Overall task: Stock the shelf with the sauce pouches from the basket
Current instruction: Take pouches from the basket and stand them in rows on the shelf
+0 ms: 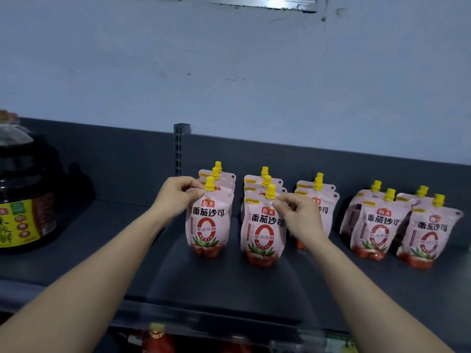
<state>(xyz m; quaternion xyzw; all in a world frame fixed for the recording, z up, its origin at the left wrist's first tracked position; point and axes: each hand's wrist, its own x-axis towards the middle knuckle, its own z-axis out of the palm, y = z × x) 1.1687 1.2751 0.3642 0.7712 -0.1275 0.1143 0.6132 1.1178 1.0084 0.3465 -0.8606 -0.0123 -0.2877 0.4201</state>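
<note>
One sauce pouch [208,222] is pinched at its top by the left hand [175,196], a second pouch [262,233] by the right hand [299,216]. Both are stood on the shelf [229,284], with further pouches [377,225] right of the right hand.

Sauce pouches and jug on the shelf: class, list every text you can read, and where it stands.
"海天": red logo on the front left sauce pouch.
"番茄沙司": black title below it.
"零添加酱": inside its red ring.
Small print and the dark sauce jug label: too blurred.
</note>
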